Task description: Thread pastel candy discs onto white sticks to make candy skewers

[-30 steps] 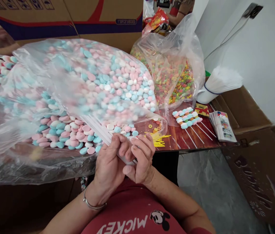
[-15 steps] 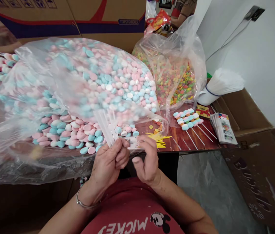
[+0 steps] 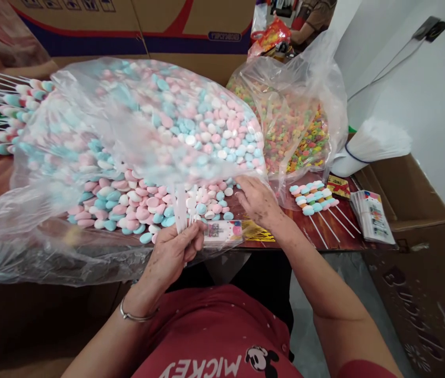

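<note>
My left hand [image 3: 177, 249] is closed around several white plastic sticks [image 3: 180, 207] that point up and away from me. In front of it lies a heap of pink, blue and white marshmallows [image 3: 127, 207], spilling from a large clear bag [image 3: 100, 94]. My right hand [image 3: 261, 205] reaches over the table at the bag's right edge, beside the marshmallows. Its fingers are stretched and apart, with nothing visible in them. Below it are yellow twist ties [image 3: 258, 232] and a small printed bag [image 3: 224, 231].
Marshmallow skewers [image 3: 312, 197] lie at the right, near a stack of printed bags [image 3: 372, 216]. Behind stands a clear bag of gummy rings [image 3: 297, 136]. A white container of sticks [image 3: 346, 160] leans over an open carton [image 3: 395, 189]. More skewers [image 3: 17, 113] lie at the left.
My right hand has moved forward and right from near the left hand to the bag's right edge. My left hand keeps hold of the sticks. The view has shifted slightly.
</note>
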Available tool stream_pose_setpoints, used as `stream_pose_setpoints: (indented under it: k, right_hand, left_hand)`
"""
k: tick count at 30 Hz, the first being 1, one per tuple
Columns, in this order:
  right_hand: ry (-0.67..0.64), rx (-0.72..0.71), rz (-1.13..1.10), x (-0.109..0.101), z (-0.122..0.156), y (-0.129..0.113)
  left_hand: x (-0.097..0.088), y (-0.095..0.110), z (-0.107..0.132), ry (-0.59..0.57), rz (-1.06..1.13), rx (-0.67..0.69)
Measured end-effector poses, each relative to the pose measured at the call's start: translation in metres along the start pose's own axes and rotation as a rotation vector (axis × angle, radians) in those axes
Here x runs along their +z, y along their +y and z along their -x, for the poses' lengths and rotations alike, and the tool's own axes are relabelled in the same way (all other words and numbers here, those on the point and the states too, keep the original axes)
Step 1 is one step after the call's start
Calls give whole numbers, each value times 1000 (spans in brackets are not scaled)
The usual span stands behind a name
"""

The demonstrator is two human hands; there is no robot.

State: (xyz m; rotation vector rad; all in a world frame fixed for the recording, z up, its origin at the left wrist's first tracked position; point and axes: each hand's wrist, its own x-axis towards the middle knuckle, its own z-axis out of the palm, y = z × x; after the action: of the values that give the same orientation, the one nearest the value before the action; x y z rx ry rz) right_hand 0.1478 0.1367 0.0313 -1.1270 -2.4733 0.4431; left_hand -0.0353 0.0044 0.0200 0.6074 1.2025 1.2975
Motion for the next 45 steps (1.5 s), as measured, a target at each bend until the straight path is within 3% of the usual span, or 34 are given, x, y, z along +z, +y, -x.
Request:
stream_pose_setpoints:
  k: [2, 6, 13, 19, 25, 28, 31, 35, 45]
  right_hand:
    - [-18, 28, 60, 0, -2, -3]
    - [-213, 74, 91, 10, 6, -19]
    - [-309, 240, 329, 28, 9, -35]
    - [-143, 318, 241, 27, 13, -12]
    - [37, 356, -147, 24, 15, 14]
    - [117, 274, -224, 17, 17, 21]
    - [151, 86, -124, 15, 21, 22]
    - [62, -76, 84, 24, 29, 20]
    - [-105, -183, 300, 26, 37, 26]
  left_hand:
    - [0, -4, -1, -3, -14, -13]
    - [4, -14, -2, 21, -18, -15]
    - [5, -21, -2, -10, 3, -16]
    - [1, -28, -1, 30, -69, 78]
    - [6, -22, -1, -37, -146, 31]
    - [8, -20, -1, -27, -145, 12]
    - [8, -20, -1, -27, -134, -8]
    - [9, -22, 0, -4, -112, -26]
    - [8, -26, 0, -17, -113, -28]
